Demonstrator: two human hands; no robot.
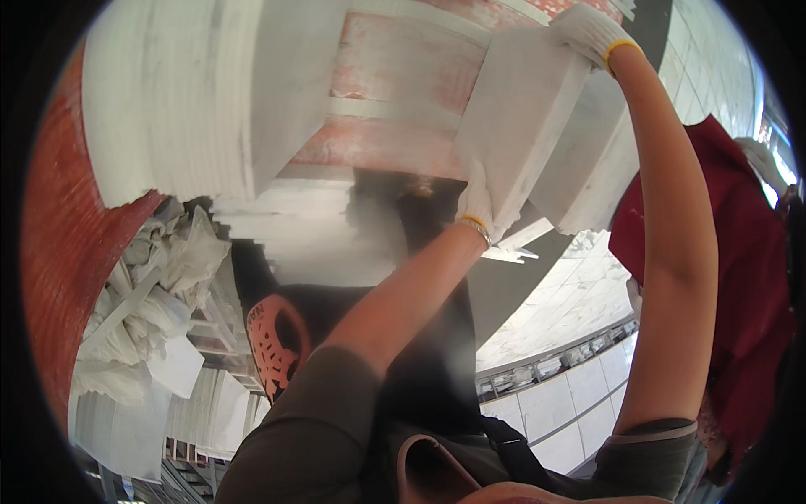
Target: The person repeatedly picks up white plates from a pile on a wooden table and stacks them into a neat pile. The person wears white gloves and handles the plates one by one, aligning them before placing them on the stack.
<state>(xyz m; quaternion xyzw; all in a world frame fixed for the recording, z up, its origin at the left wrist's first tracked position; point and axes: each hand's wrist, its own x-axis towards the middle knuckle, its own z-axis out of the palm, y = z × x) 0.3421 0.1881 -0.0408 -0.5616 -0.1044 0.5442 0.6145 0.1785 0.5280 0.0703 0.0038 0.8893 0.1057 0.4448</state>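
Both my hands wear white knit gloves with yellow cuffs. A thick white rectangular block (516, 101), perhaps a stack of sheets, stands tilted between them at the upper right. My left hand (477, 195) grips its near lower end, fingers partly hidden against its side. Over the far top corner, my right hand (583, 32) is closed with the arm stretched out. Right beside this block leans a second white block (592, 160). Thin white strips (516, 244) stick out below my left hand.
A tall layered white stack (176, 101) stands at the left on a worn red surface (395, 63). Crumpled white wrapping (180, 260) and further white stacks (210, 407) lie lower left. Dark red cloth (705, 260) hangs at the right, apparently on another person.
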